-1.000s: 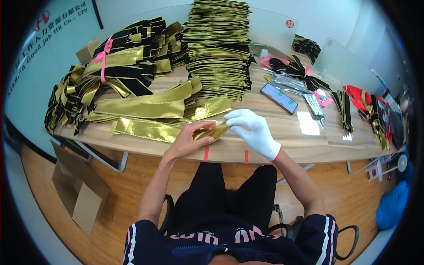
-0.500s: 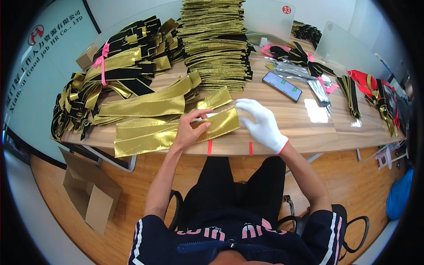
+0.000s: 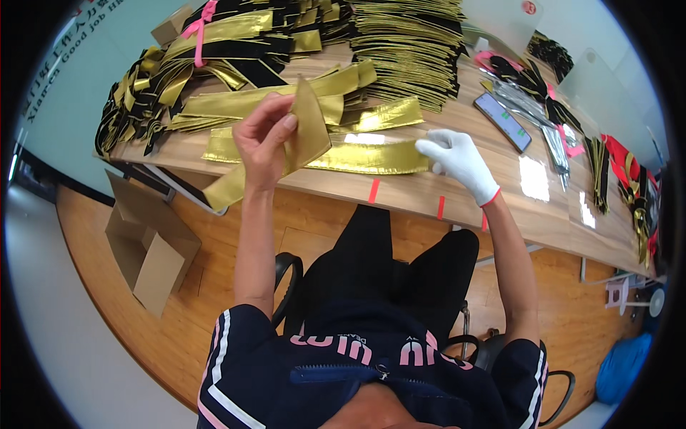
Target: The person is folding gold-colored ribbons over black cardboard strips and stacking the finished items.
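Observation:
My bare left hand [image 3: 264, 139] pinches a gold fabric strip [image 3: 312, 129] between thumb and fingers, holding it raised over the table's near edge. One end of that strip stands up to the right of the hand; the other slants down to the left past the edge. A second gold strip [image 3: 371, 159] lies flat on the wood, partly hidden behind the raised one. On its right end are the curled fingers of my white-gloved right hand [image 3: 461, 163], which appear closed on it. Further gold strips [image 3: 250, 100] lie just beyond my left hand.
A tall stack of gold-edged black strips [image 3: 407, 50] stands at the back. Left of it is a bundle tied with pink ribbon [image 3: 202, 32]. A phone [image 3: 502, 121] and silver ties [image 3: 561, 161] lie to the right. An open cardboard box [image 3: 153, 247] sits on the floor.
My left hand has lifted one gold strip off the table and turned it partly upright. My right hand has come onto the end of the strip beneath. The whole view has shifted.

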A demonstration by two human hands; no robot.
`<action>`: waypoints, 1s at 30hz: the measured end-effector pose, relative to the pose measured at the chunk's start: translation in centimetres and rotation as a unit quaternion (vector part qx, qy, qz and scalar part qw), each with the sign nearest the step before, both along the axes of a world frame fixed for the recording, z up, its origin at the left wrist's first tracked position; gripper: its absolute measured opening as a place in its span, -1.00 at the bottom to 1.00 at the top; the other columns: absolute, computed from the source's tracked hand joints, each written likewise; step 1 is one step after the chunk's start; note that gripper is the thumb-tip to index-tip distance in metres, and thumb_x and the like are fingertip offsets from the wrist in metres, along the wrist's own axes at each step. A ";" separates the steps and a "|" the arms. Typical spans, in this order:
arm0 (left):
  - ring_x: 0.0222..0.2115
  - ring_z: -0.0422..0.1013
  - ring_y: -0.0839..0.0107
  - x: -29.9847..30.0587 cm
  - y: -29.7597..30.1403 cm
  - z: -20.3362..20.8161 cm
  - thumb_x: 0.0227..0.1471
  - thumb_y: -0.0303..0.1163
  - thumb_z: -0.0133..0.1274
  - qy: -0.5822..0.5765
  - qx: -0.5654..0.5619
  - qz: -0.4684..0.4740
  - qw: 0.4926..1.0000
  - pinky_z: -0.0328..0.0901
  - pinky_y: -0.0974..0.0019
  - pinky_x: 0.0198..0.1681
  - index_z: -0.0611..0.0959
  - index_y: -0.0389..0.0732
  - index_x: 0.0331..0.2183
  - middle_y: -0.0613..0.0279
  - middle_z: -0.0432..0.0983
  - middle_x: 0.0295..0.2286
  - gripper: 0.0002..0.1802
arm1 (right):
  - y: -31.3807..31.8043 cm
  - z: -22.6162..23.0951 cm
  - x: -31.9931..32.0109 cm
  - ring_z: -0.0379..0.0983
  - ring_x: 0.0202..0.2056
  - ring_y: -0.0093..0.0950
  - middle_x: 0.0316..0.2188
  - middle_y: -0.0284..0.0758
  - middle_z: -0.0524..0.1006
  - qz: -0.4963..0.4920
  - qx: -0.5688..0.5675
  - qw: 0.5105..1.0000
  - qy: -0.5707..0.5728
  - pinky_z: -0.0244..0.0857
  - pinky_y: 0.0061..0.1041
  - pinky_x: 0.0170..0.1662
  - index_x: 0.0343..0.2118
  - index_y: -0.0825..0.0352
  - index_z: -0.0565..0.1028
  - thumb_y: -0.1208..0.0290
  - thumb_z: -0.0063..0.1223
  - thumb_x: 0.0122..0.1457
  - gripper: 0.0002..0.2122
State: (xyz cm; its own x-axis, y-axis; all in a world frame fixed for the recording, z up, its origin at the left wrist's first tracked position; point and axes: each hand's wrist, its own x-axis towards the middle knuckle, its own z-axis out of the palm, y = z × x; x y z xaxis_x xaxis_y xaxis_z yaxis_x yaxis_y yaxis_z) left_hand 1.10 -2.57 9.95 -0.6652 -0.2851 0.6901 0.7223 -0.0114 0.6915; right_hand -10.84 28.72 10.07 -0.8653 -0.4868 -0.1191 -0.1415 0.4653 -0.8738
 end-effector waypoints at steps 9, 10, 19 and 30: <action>-0.36 0.36 0.41 6.2 -4.2 2.6 0.26 -0.19 0.10 0.164 0.054 -0.035 0.984 0.27 0.35 -0.29 0.54 -0.40 0.12 0.17 0.47 -0.25 -0.45 | -6.2 1.3 3.2 0.45 -0.52 -0.76 -0.48 -0.46 0.62 0.008 -0.174 0.982 0.077 0.30 -0.71 -0.45 -0.16 0.44 0.66 0.41 0.26 0.26 -0.80; -0.38 0.36 0.40 6.4 -4.0 2.9 0.27 -0.19 0.09 0.186 0.050 -0.021 0.981 0.27 0.36 -0.31 0.54 -0.40 0.12 0.16 0.47 -0.26 -0.46 | -7.2 1.7 2.6 0.45 -0.52 -0.76 -0.48 -0.45 0.63 0.000 -0.186 0.980 0.076 0.30 -0.71 -0.44 -0.15 0.45 0.66 0.40 0.25 0.26 -0.79; -0.41 0.47 0.51 7.0 2.2 6.6 0.02 -0.62 0.21 0.044 -0.146 0.116 0.981 0.32 0.49 -0.40 0.77 -0.35 -0.14 0.23 0.58 -0.38 -0.70 | -7.8 -2.2 -4.8 0.55 -0.36 -0.62 -0.33 -0.39 0.63 -0.119 -0.285 0.946 -0.100 0.41 -0.60 -0.35 -0.12 0.39 0.65 0.35 0.29 0.24 -0.76; -0.53 0.44 0.35 1.9 7.9 1.6 0.03 -0.50 0.29 -0.111 -0.440 -0.017 0.891 0.32 0.27 -0.45 0.77 -0.20 -0.08 0.16 0.60 -0.45 -0.65 | -4.3 -2.5 -4.3 0.55 -0.33 -0.63 -0.31 -0.40 0.61 -0.080 -0.374 0.892 -0.243 0.43 -0.67 -0.38 -0.11 0.38 0.60 0.43 0.21 0.32 -0.83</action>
State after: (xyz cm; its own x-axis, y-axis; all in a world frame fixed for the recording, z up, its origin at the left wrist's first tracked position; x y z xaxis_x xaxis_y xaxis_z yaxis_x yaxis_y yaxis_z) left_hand 2.97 5.29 11.54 -0.8105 0.3255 0.4869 0.5770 0.5865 0.5684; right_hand -15.14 24.38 7.60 -0.8659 -0.4616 -0.1926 0.3535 -0.2924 -0.8886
